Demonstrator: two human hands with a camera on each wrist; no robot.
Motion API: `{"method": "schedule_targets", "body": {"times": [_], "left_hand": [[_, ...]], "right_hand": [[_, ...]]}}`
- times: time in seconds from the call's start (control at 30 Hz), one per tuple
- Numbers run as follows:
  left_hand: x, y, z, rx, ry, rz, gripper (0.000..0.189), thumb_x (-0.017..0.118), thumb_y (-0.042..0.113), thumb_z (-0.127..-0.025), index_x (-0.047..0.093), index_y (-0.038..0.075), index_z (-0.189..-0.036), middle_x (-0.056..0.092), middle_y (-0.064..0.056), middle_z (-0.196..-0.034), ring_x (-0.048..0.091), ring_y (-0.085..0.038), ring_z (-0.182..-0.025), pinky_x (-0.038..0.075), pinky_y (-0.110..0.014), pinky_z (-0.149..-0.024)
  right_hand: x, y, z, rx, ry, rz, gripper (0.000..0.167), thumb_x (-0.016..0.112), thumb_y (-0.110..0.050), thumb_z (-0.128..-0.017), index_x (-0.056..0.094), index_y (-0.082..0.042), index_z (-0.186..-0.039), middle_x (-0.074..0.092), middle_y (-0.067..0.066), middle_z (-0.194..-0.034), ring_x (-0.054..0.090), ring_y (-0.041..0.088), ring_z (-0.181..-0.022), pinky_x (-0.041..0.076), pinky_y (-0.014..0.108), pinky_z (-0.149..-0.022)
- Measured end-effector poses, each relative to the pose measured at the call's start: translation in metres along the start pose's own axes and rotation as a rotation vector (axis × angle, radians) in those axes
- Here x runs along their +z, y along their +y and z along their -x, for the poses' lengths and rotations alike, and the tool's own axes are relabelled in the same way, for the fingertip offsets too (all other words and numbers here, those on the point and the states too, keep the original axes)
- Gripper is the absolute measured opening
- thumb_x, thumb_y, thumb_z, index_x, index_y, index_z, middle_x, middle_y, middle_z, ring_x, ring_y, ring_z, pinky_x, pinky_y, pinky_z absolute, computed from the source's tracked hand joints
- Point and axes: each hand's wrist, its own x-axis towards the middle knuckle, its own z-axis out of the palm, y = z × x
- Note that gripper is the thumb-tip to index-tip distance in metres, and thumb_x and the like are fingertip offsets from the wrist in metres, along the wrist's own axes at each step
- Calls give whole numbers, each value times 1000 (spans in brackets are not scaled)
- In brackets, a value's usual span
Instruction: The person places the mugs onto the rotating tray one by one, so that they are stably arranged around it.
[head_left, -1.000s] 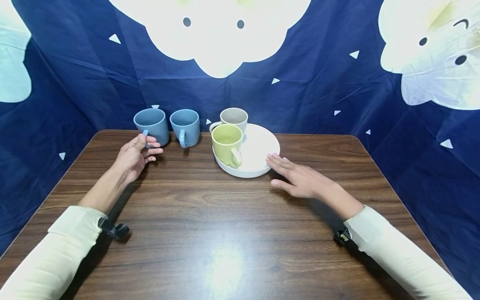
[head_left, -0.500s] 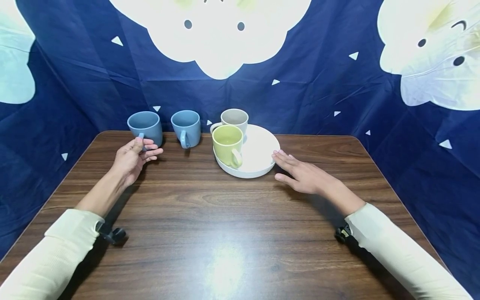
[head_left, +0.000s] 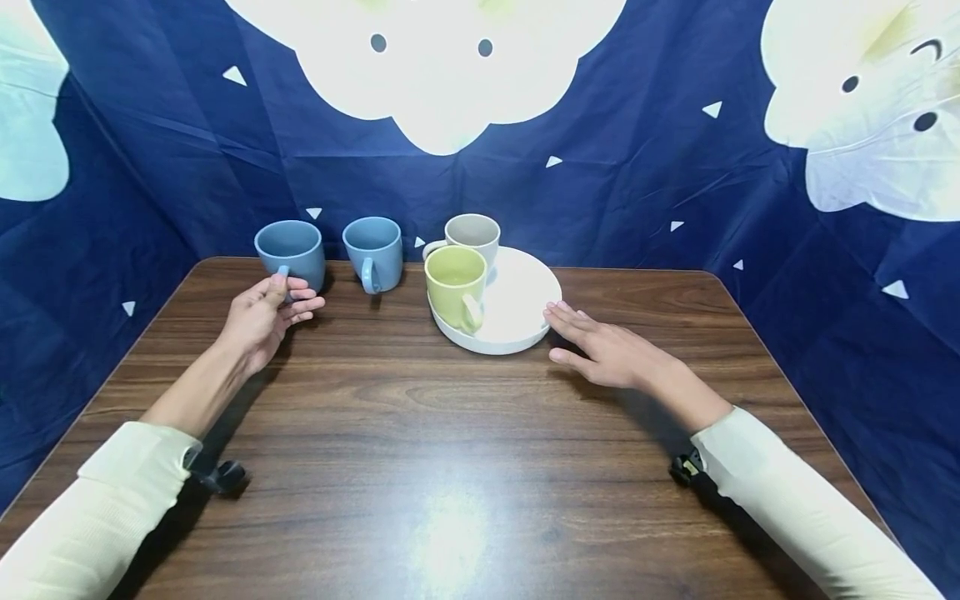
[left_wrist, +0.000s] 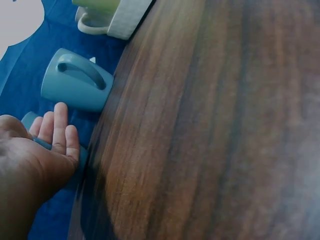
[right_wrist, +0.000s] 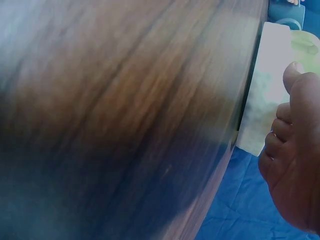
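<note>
Across the brown wood-grained table (head_left: 375,433), my right hand (head_left: 611,354) lies straight-fingered and holds nothing, its fingertips at the rim of a round, shallow white dish (head_left: 521,292), whether touching I can't tell; a second ago they reached over that rim, so they've drawn outward; my left hand (head_left: 262,321) pinches the handle of a rounded, matt blue mug (head_left: 296,250) at the table's far left, its base hidden; that mug has shifted leftward, widening the gap to its upright blue twin (head_left: 381,258); the dish's load, I judge, is unaffected: a lime-green handled mug (head_left: 450,287), a pale grey mug (head_left: 477,233) behind it; beyond hangs dark blue cloud-print cloth (head_left: 637,183).
</note>
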Motion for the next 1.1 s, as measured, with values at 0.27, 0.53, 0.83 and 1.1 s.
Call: {"method": "schedule_targets", "body": {"times": [0.27,0.53,0.83,1.1], "left_hand": [[1,1,4,-22,4,-1,33,49,27,-120,73,4,-116,86,-4,-103,87,-14,-101,67,-24,-88],[3,1,11,-21,-9,-33,33,49,28,-121,72,4,-120,85,-4,-105,86,-13,-102,67,-24,-89],[8,3,21,-16,-46,-47,33,49,26,-121,74,5,-118,86,-4,-106,86,-13,-104,66,-24,-89],[16,5,31,-15,-88,-50,31,50,27,-120,75,8,-120,86,-4,-110,86,-14,-109,65,-24,-90]], "right_hand": [[-1,-9,2,-10,-1,-12,75,53,-50,-120,27,-13,-180,21,10,-190,23,29,-177,25,55,-144],[2,-13,1,-31,9,-8,75,55,-48,-119,29,-11,-179,23,11,-189,23,29,-177,25,55,-144],[3,-19,1,-39,-11,-8,74,54,-48,-119,30,-12,-179,24,9,-189,22,27,-177,25,53,-145],[4,-23,2,-36,-15,-21,74,53,-50,-120,30,-13,-179,23,8,-189,22,26,-177,24,53,-145]]}}
